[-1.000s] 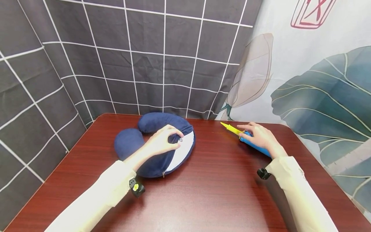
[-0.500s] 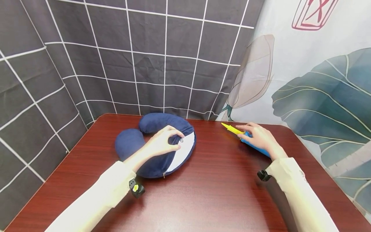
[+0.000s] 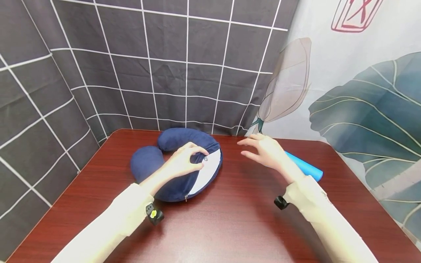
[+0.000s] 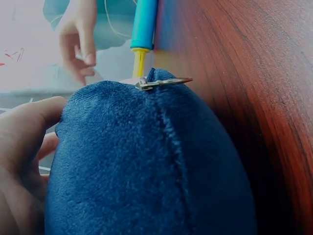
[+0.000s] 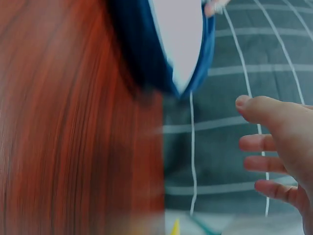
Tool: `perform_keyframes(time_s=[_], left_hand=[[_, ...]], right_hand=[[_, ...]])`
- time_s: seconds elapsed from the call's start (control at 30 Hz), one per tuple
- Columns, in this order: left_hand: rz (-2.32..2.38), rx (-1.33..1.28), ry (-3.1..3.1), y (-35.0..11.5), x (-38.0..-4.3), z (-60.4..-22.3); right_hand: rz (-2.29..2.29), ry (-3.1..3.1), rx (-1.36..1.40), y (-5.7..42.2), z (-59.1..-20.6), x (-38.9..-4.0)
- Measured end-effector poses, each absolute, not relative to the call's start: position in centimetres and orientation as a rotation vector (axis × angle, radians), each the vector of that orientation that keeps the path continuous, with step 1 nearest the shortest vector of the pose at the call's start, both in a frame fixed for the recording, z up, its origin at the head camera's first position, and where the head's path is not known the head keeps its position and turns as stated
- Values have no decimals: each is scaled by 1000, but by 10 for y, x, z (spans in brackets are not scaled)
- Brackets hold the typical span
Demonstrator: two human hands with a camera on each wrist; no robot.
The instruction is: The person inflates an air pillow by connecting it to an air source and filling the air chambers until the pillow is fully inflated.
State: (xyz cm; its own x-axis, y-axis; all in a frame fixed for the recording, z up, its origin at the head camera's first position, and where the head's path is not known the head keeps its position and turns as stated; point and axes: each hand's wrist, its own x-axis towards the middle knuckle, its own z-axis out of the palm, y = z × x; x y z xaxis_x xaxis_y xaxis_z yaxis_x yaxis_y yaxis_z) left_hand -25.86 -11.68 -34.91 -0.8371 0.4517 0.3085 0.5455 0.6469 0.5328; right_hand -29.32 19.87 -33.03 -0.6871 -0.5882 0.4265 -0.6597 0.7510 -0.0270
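A navy U-shaped neck pillow lies on the table, its zipped cover parted over a white lining. A small round valve shows at the opening. My left hand grips the pillow there, thumb and forefinger curved on either side of the valve. My right hand hovers between pillow and pump, holding nothing, its fingers spread and slightly bent. Behind that wrist lies a hand pump with a blue barrel. Its yellow nozzle shows in the left wrist view but is hidden in the head view.
The reddish-brown wooden table ends close behind the pillow, against a dark gridded curtain. A white leaf-patterned cloth hangs at the right. A metal zipper pull sits at the pillow's near edge.
My right hand has left the pump and moved left toward the pillow, leaving the pump on the table. My left hand and the pillow have stayed put.
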Motion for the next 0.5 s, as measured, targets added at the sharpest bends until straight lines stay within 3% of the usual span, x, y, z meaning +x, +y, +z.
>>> perform_keyframes(time_s=[0.5], left_hand=[[-917,-799,-2738,-118,-258,-350]], right_hand=[[567,-2482,1159,128,-333,-288]])
